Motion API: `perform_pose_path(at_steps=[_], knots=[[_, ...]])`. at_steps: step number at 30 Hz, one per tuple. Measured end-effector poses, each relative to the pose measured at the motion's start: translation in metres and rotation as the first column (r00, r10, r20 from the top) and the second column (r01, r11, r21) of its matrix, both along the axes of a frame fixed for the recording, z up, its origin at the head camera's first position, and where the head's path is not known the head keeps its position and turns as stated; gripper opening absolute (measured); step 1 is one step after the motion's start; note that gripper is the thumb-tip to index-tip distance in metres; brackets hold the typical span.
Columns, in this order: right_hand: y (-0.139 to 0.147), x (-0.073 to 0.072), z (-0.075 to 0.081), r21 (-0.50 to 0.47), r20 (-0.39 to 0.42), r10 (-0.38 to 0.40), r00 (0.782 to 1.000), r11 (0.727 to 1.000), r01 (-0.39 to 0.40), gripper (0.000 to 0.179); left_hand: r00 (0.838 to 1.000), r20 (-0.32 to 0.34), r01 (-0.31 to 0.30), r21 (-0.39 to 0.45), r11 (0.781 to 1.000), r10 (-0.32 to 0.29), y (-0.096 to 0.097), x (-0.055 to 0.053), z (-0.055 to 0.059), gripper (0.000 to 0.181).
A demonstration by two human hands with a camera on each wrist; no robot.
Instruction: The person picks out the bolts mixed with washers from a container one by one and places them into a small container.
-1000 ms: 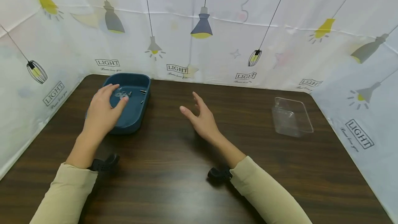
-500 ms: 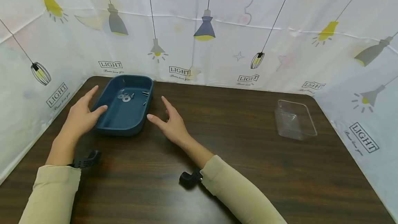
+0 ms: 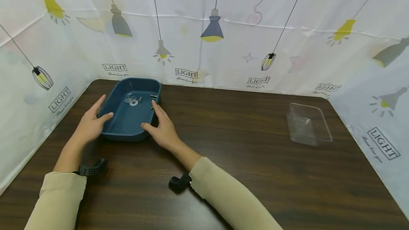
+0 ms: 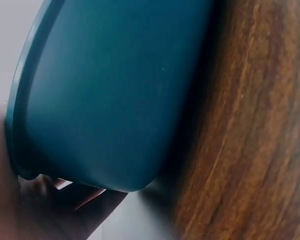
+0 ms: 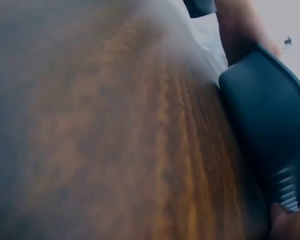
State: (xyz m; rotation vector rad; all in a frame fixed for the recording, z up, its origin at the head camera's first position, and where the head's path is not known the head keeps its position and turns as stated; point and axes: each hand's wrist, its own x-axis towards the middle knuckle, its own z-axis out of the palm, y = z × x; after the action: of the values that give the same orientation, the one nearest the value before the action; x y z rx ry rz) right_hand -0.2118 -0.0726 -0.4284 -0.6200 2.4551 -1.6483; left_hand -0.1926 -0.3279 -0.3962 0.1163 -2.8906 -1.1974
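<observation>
A dark blue plastic bin (image 3: 124,125) with rounded corners stands at the back left of the brown table. Inside lie several flat washers (image 3: 133,103) and a small screw (image 3: 140,99). More screws (image 3: 153,97) lie by its right wall, partly behind the right fingers. My left hand (image 3: 88,125) holds the bin's left side, thumb over the rim and fingers along the outer wall. In the left wrist view those fingers (image 4: 92,205) reach round the bin's outside. My right hand (image 3: 164,130) holds the opposite side, thumb at the front right rim and fingers along the right wall.
A clear plastic box (image 3: 308,125) stands on the right part of the table (image 3: 243,144). A white curtain (image 3: 236,59) with printed lamps closes off the back and both sides, right behind the bin.
My right hand has moved left from mid-table to the bin's right side. The left hand has come from over the bin to its left side. The bin stays about where it was.
</observation>
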Motion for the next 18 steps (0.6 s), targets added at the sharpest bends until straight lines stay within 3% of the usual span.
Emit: perform_pose_path(at_steps=[4, 11, 18], knots=[[0.005, -0.002, -0.002, -0.053, 0.019, 0.015, 1.000, 0.999, -0.013, 0.084, 0.999, 0.006, 0.041, 0.010, 0.999, -0.041, 0.000, 0.000, 0.000, 0.067], [0.025, 0.001, -0.005, -0.115, 0.029, -0.008, 1.000, 0.993, 0.011, 0.083, 0.981, -0.064, 0.190, 0.071, 0.979, -0.186, 0.008, 0.000, -0.003, 0.057], [0.039, 0.004, -0.005, -0.100, 0.045, -0.017, 0.999, 0.995, 0.021, 0.083, 0.971, -0.072, 0.237, 0.173, 0.956, -0.227, 0.015, -0.002, -0.009, 0.058]])
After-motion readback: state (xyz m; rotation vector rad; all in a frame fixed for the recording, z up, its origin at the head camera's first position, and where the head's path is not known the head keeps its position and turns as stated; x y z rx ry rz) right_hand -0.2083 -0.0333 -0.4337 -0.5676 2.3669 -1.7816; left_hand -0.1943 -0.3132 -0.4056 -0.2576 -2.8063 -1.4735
